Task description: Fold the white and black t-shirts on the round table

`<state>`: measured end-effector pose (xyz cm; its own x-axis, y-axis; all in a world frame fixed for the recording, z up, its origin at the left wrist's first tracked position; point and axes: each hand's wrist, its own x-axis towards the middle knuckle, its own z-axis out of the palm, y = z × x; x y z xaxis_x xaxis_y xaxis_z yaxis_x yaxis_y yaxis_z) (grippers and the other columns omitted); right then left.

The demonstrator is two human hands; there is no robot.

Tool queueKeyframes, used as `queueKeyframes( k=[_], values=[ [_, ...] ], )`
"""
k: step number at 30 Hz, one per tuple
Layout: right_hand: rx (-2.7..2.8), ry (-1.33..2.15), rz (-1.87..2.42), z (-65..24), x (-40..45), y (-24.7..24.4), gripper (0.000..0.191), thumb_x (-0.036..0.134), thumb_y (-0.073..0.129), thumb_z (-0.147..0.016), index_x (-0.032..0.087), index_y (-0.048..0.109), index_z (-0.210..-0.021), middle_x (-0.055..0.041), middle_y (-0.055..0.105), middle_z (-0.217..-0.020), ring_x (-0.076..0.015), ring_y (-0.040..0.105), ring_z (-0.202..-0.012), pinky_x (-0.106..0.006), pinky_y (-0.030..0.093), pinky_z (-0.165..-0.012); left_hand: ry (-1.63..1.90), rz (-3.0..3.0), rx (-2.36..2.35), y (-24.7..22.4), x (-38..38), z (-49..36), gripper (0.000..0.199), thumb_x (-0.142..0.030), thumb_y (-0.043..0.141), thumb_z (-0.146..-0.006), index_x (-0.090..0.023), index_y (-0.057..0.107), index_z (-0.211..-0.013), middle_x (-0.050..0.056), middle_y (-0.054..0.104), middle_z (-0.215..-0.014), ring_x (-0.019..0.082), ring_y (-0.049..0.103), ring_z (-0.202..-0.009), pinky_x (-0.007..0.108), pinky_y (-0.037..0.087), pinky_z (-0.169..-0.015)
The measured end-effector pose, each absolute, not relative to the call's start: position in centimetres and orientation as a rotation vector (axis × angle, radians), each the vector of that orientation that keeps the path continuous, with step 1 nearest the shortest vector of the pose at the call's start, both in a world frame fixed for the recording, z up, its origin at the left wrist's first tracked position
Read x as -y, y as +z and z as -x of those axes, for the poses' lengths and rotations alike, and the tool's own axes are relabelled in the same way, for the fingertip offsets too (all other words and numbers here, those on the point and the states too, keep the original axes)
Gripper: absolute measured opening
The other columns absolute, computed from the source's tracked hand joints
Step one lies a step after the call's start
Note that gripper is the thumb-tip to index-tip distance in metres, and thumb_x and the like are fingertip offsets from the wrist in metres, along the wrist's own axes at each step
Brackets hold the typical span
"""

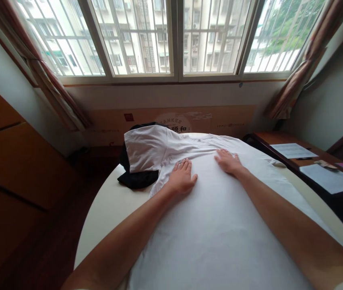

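Observation:
A white T-shirt (216,217) lies spread over a round pale table (108,217), its neckline at the far side. My left hand (182,177) rests flat on the shirt near the left shoulder, fingers stretched out. On the upper chest, to the right, my right hand (228,161) lies palm down with its fingers extended. The left sleeve (145,148) drapes over a dark folded cloth (138,180) at the table's far left. Soft creases run across the fabric near both hands, while the lower part looks smoother.
A brown desk (268,139) at the right holds paper sheets (294,150), a pen (304,158) and small cards. Barred windows (138,36) with curtains (304,68) stand beyond the table. A wooden cabinet (14,161) is at the left.

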<state>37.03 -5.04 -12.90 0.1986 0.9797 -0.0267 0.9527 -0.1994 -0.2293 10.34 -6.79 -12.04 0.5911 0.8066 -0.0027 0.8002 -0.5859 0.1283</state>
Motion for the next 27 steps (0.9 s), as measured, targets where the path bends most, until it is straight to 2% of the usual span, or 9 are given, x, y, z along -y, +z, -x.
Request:
queueKeyframes(
  k=[3, 5, 7, 9, 11, 13, 17, 21, 27],
  values=[
    [1.638, 0.202, 2.48, -42.5, 4.8, -12.0, 0.067, 0.039, 0.018, -0.109, 0.007, 0.03, -0.167, -0.0249, 0.025, -0.174, -0.0384, 0.023, -0.162, -0.076, 0.014, -0.124, 0.106, -2.698, -1.39, -11.8, 7.1, -10.3, 0.075, -0.046, 0.033, -0.106, -0.001, 0.03, -0.166, 0.018, 0.022, -0.177, 0.028, 0.018, -0.165, 0.046, 0.012, -0.135],
    [1.59, 0.17, 2.505, -43.5, 3.9, -11.8, 0.067, 0.037, 0.018, -0.108, 0.004, 0.03, -0.166, -0.0271, 0.024, -0.174, -0.0401, 0.02, -0.163, -0.077, 0.013, -0.124, 0.134, -2.719, -1.406, -11.5, 7.0, -11.0, 0.072, -0.044, 0.038, -0.103, -0.002, 0.038, -0.162, 0.02, 0.032, -0.173, 0.03, 0.027, -0.162, 0.044, 0.02, -0.133],
    [1.672, 0.158, 2.443, -42.2, 2.2, -12.2, 0.066, 0.039, 0.021, -0.109, 0.009, 0.029, -0.168, -0.021, 0.022, -0.177, -0.0351, 0.015, -0.164, -0.07, 0.008, -0.128, 0.218, -2.751, -1.419, -11.1, 6.0, -12.3, 0.067, -0.038, 0.042, -0.1, -0.004, 0.045, -0.158, 0.02, 0.043, -0.168, 0.03, 0.039, -0.156, 0.041, 0.028, -0.129],
    [1.822, 0.184, 2.328, -39.6, 0.2, -13.0, 0.065, 0.044, 0.023, -0.11, 0.018, 0.03, -0.169, -0.0117, 0.023, -0.178, -0.028, 0.014, -0.165, -0.059, 0.007, -0.132, 0.332, -2.786, -1.414, -10.6, 4.0, -13.9, 0.063, -0.033, 0.039, -0.101, -0.006, 0.044, -0.159, 0.017, 0.048, -0.165, 0.027, 0.044, -0.153, 0.038, 0.03, -0.127],
    [1.937, 0.227, 2.232, -37.0, -1.6, -14.0, 0.065, 0.049, 0.024, -0.11, 0.022, 0.032, -0.168, -0.0078, 0.024, -0.178, -0.0263, 0.016, -0.165, -0.057, 0.009, -0.132, 0.333, -2.776, -1.45, -10.1, 1.1, -15.4, 0.064, -0.034, 0.032, -0.105, -0.006, 0.039, -0.162, 0.017, 0.042, -0.169, 0.026, 0.038, -0.157, 0.038, 0.025, -0.129],
    [1.983, 0.256, 2.185, -35.7, -2.8, -14.7, 0.066, 0.051, 0.025, -0.11, 0.023, 0.03, -0.169, -0.007, 0.021, -0.179, -0.0266, 0.016, -0.165, -0.06, 0.009, -0.131, 0.177, -2.679, -1.567, -9.8, -2.2, -16.4, 0.069, -0.041, 0.027, -0.108, -0.003, 0.033, -0.165, 0.018, 0.033, -0.173, 0.026, 0.028, -0.162, 0.038, 0.018, -0.131],
    [1.917, 0.276, 2.232, -38.3, -3.6, -14.9, 0.067, 0.053, 0.025, -0.109, 0.026, 0.026, -0.17, -0.0062, 0.019, -0.179, -0.0267, 0.014, -0.165, -0.063, 0.008, -0.13, -0.036, -2.462, -1.796, -9.7, -7.4, -16.9, 0.077, -0.047, 0.031, -0.105, 0.003, 0.031, -0.164, 0.024, 0.025, -0.174, 0.032, 0.021, -0.164, 0.044, 0.013, -0.132],
    [1.691, 0.241, 2.397, -44.1, -3.4, -14.5, 0.069, 0.052, 0.021, -0.109, 0.021, 0.026, -0.17, -0.0112, 0.017, -0.179, -0.03, 0.014, -0.165, -0.069, 0.006, -0.128, 0.015, -2.341, -1.967, -10.6, -10.0, -17.1, 0.09, -0.056, 0.034, -0.1, 0.006, 0.026, -0.165, 0.026, 0.018, -0.175, 0.036, 0.014, -0.165, 0.044, 0.009, -0.133],
    [1.534, 0.202, 2.498, -48.9, -2.7, -14.7, 0.071, 0.052, 0.022, -0.109, 0.015, 0.029, -0.169, -0.0133, 0.021, -0.178, -0.0286, 0.018, -0.165, -0.068, 0.008, -0.13, 0.111, -2.248, -2.092, -11.9, -10.8, -17.9, 0.087, -0.049, 0.029, -0.1, 0.008, 0.024, -0.165, 0.023, 0.017, -0.177, 0.031, 0.013, -0.166, 0.041, 0.007, -0.134]
  ],
)
